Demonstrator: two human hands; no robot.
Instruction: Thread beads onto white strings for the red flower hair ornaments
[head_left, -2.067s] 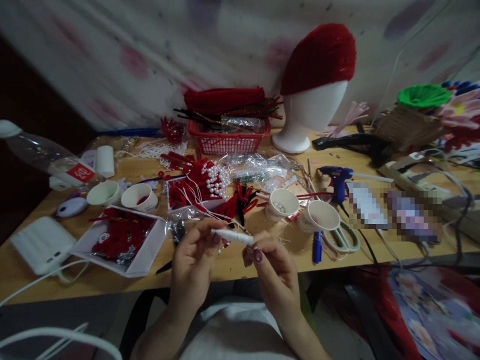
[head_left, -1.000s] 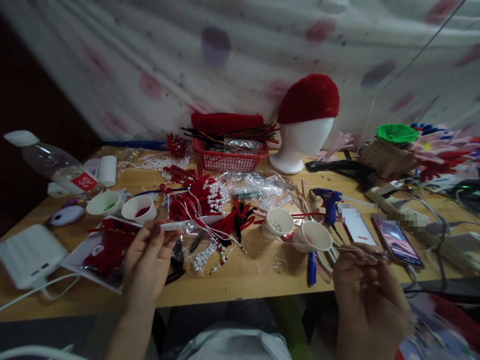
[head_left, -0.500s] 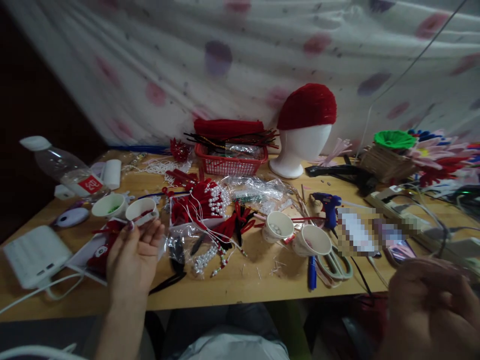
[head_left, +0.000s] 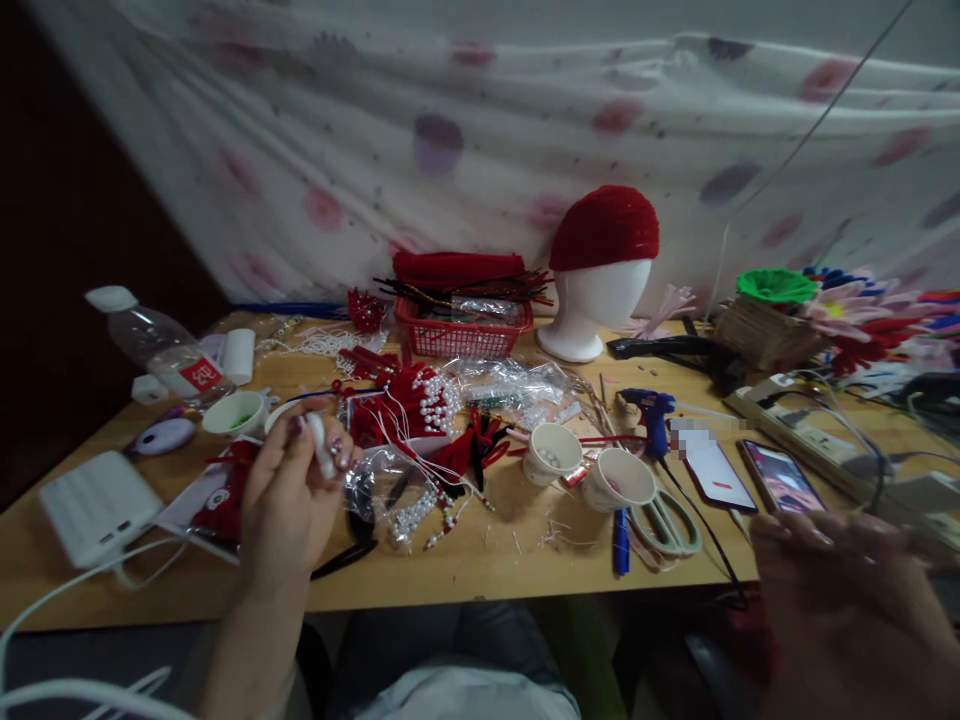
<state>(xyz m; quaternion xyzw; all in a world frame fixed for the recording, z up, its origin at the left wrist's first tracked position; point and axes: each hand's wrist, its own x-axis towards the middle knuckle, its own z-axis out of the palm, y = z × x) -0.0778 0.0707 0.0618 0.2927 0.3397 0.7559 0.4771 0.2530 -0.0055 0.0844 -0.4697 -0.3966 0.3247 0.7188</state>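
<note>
My left hand point(head_left: 289, 490) is closed over the left part of the table, its thumb and fingers pinching a small white oblong thing point(head_left: 321, 447) whose kind I cannot make out. Behind that hand a white paper cup point(head_left: 277, 415) is partly hidden. Another paper cup point(head_left: 233, 412) with green bits stands to its left. Beneath and beside the wrist lies a clear packet with a red fuzzy piece point(head_left: 225, 495). My right hand point(head_left: 847, 600), dark and blurred, is close to the camera at the lower right; its fingers look stretched out, with nothing seen in them.
Two paper cups point(head_left: 553, 452) of beads, scissors point(head_left: 667, 525), a blue marker point(head_left: 621, 542) and a blue glue gun point(head_left: 652, 415) lie centre right. Two phones point(head_left: 780, 475) and a power strip point(head_left: 814, 430) are further right. Behind stand a red basket point(head_left: 465, 335) and a foam head point(head_left: 600, 300).
My left hand has moved slightly right and turned, and the white thing shows more clearly between its fingers. My right hand has gone from a curled fist to stretched fingers. The view has shifted slightly.
</note>
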